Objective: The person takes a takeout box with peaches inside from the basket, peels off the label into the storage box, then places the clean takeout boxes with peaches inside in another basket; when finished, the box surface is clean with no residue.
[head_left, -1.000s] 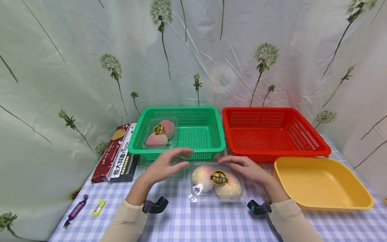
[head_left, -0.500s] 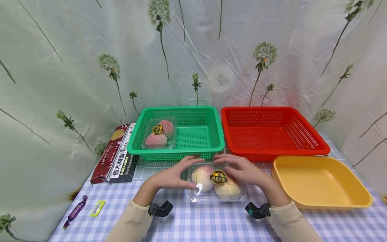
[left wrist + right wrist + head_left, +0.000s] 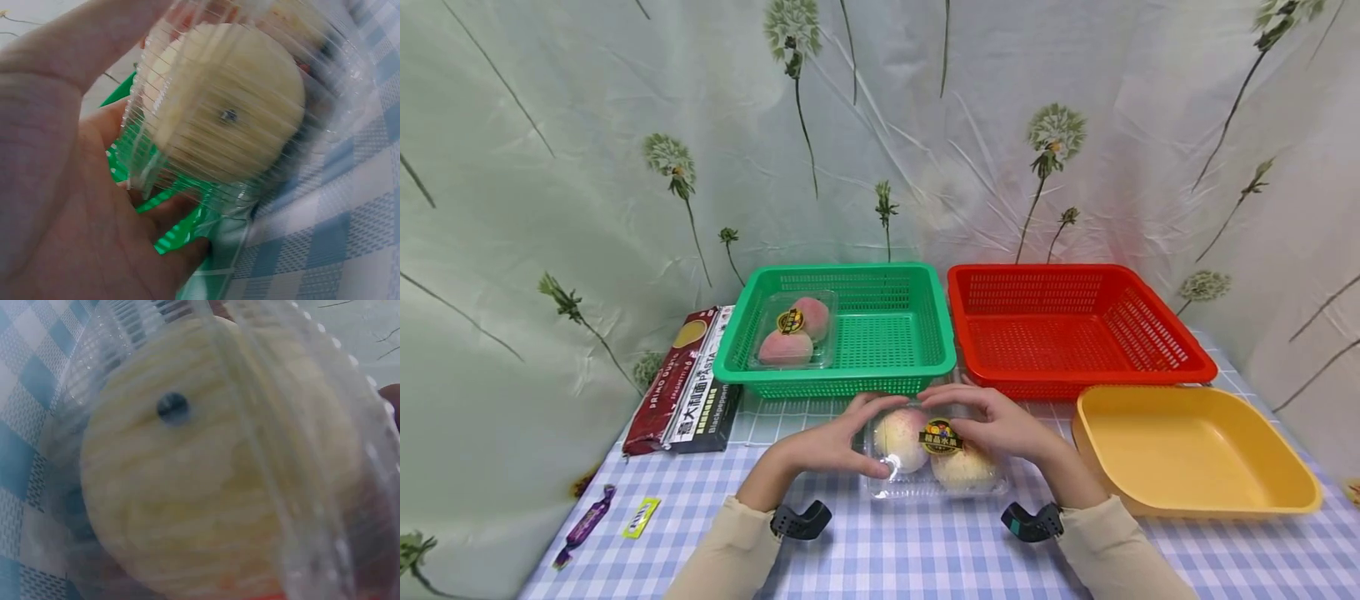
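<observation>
A clear plastic box of two peaches (image 3: 934, 457) with a round dark sticker lies on the checked tablecloth in front of the green basket (image 3: 880, 279). My left hand (image 3: 838, 437) grips its left end, fingers over the top and thumb at the near side. From the other end my right hand (image 3: 1000, 425) holds it, fingers curled over the lid. The left wrist view shows my palm (image 3: 75, 206) round the box (image 3: 231, 106). One pale peach behind plastic (image 3: 206, 475) fills the right wrist view. Whether the box is off the cloth I cannot tell.
A second peach box (image 3: 790, 332) sits in the green basket's left half. Beside it stand a red basket (image 3: 1157, 312), holding nothing, and a yellow tray (image 3: 1285, 450). Pasta packs (image 3: 688, 379), a purple sweet (image 3: 583, 525) and a yellow-green sachet (image 3: 642, 517) lie at the left.
Both hands have closed in from either side onto the peach box and now hold it; the box has shifted slightly towards the green basket.
</observation>
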The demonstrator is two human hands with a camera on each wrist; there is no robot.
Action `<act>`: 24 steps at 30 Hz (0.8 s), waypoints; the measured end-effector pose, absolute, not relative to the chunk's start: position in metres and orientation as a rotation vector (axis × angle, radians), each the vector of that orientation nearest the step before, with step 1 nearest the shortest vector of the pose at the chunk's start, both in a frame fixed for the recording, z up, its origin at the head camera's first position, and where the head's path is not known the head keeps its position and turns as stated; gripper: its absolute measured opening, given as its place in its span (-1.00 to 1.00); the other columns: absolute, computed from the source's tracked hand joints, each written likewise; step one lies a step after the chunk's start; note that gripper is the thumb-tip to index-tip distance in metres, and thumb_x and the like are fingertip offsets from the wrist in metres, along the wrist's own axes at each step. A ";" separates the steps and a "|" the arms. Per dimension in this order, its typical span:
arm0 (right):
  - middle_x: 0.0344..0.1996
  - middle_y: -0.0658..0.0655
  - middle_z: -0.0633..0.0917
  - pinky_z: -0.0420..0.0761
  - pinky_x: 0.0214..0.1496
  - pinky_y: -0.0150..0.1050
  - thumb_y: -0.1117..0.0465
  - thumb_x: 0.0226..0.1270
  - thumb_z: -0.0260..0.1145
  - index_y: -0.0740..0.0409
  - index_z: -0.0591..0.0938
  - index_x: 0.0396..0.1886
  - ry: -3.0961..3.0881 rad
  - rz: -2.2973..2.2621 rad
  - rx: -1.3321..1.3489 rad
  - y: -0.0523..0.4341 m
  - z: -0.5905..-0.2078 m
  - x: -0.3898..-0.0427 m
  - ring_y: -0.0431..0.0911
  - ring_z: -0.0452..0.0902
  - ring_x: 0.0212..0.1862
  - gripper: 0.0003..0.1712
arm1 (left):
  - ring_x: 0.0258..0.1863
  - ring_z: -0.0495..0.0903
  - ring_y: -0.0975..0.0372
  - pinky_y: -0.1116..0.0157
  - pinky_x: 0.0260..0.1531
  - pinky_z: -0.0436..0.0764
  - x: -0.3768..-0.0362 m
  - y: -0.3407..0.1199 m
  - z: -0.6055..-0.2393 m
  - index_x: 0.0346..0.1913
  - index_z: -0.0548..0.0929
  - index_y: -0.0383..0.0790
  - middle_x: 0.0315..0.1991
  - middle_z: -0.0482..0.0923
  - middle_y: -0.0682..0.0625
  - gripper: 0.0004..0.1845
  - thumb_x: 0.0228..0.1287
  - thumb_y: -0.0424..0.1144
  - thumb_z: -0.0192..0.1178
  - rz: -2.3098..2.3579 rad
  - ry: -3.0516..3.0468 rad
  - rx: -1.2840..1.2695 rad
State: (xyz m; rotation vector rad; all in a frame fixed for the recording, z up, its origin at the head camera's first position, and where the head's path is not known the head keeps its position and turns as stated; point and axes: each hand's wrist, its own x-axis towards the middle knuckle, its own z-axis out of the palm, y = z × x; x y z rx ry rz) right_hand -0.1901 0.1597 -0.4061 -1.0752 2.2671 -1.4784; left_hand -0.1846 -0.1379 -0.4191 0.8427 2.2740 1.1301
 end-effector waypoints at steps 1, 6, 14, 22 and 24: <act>0.32 0.07 0.57 0.18 0.44 0.39 0.34 0.44 0.17 0.07 0.63 0.21 2.266 -1.490 -1.071 0.159 -0.406 -0.191 0.08 0.32 0.45 -0.60 | 0.41 0.18 -0.04 -0.18 0.31 0.33 -0.185 -0.138 -0.420 0.52 0.09 0.44 0.49 -0.01 -0.08 -0.01 0.08 0.13 0.44 1.145 2.268 0.831; 0.28 0.14 0.60 -0.12 0.56 0.35 0.39 0.41 0.16 0.10 0.65 0.16 2.280 -1.534 -1.090 0.156 -0.406 -0.193 0.07 0.34 0.43 -0.61 | 0.39 0.19 -0.01 -0.17 0.30 0.32 -0.186 -0.137 -0.423 0.51 0.11 0.46 0.47 0.03 -0.06 -0.02 0.08 0.06 0.46 1.186 2.256 0.797; 0.16 0.05 0.66 0.08 0.60 0.08 0.35 0.43 0.20 0.08 0.69 0.12 2.430 -1.460 -1.182 0.158 -0.406 -0.191 -0.06 0.46 0.31 -0.67 | 0.43 0.17 0.04 -0.15 0.34 0.28 -0.188 -0.138 -0.427 0.51 0.10 0.45 0.49 0.07 -0.02 -0.03 0.12 0.00 0.44 1.208 2.229 0.803; -0.01 0.03 0.68 0.59 0.12 -0.16 0.34 0.40 0.25 0.03 0.70 0.11 2.440 -1.412 -1.153 0.159 -0.405 -0.188 -0.12 0.50 0.09 -0.66 | 0.46 0.15 0.06 -0.10 0.35 0.27 -0.188 -0.138 -0.427 0.52 0.08 0.43 0.52 0.07 0.01 -0.03 0.14 -0.05 0.43 1.231 2.202 0.819; -0.02 0.04 0.68 0.61 0.06 -0.20 0.35 0.40 0.25 0.06 0.70 0.12 2.417 -1.421 -1.163 0.159 -0.406 -0.188 -0.12 0.51 0.06 -0.65 | 0.45 0.16 0.06 -0.10 0.34 0.28 -0.188 -0.138 -0.428 0.52 0.08 0.43 0.51 0.07 0.00 -0.03 0.14 -0.05 0.43 1.223 2.207 0.817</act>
